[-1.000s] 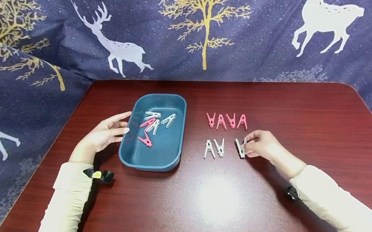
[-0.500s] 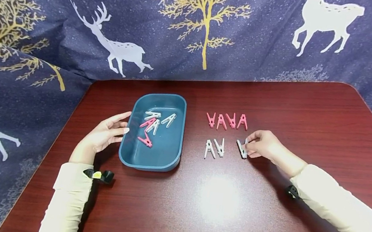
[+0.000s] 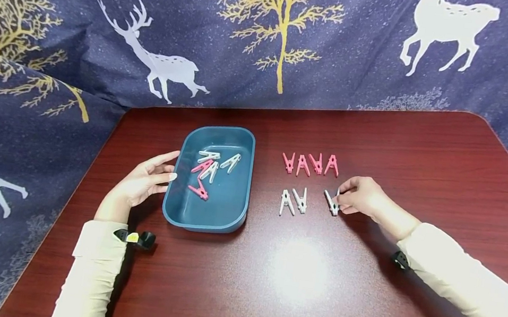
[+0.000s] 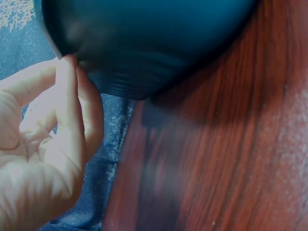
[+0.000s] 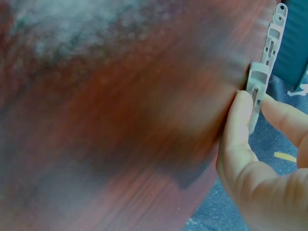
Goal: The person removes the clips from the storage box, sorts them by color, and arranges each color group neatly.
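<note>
With thumb and fingertips my right hand (image 3: pixel 360 200) pinches a white clothespin (image 3: pixel 333 206) low over the table; its handle ends point away from me. The right wrist view shows this clothespin (image 5: pixel 257 79) between thumb and finger, lined up with other white ones beyond. Left of it lie two white clothespins (image 3: pixel 286 203). My left hand (image 3: pixel 142 181) touches the left side of a blue bin (image 3: pixel 206 227), fingers loosely bent against its outer wall and rim. In the left wrist view the fingertips (image 4: pixel 67 61) meet the bin's edge.
Inside the bin are several white and pink clothespins (image 3: pixel 199 190). A row of pink clothespins (image 3: pixel 316 164) lies behind the white ones. The dark red table (image 3: pixel 381 143) ends at a blue patterned cloth (image 3: pixel 333 72).
The white clothespin in my right hand has shifted slightly right, a little away from the other two white ones. My left hand and the bin stay in place.
</note>
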The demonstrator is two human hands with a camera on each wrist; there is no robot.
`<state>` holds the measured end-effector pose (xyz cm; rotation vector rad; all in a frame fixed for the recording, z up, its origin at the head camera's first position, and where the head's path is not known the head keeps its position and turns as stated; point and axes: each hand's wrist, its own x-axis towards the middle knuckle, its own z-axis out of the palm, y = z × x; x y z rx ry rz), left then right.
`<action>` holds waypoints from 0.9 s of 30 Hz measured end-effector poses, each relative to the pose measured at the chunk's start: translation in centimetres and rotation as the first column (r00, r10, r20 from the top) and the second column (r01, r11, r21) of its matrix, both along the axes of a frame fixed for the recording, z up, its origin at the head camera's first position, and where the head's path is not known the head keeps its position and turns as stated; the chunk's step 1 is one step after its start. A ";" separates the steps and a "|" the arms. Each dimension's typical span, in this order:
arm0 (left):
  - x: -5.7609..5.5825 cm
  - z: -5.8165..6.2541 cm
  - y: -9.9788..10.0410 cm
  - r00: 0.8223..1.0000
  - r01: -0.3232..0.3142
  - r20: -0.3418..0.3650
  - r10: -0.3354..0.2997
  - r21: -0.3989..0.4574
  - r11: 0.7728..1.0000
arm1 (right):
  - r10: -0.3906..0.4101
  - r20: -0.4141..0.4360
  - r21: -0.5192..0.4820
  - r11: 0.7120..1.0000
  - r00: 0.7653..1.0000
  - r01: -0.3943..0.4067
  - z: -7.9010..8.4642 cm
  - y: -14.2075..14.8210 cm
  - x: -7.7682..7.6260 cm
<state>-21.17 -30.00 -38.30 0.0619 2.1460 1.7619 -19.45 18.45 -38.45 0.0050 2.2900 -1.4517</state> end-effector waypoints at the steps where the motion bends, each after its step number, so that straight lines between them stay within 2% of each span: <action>1: 0.0 0.0 0.0 1.000 0.001 -0.001 -0.001 -0.004 1.000 | -0.002 0.000 0.001 1.000 1.000 0.002 0.0 0.0 0.0; 19: -0.1 0.2 0.0 1.000 0.009 -0.006 -0.009 -0.039 0.999 | -0.004 -0.011 0.036 0.999 1.000 0.004 0.5 -0.2 0.2; 27: 0.0 0.0 0.0 1.000 -0.012 0.005 0.012 -0.023 1.000 | -0.028 -0.043 0.110 0.993 0.999 0.033 1.2 -0.4 -0.1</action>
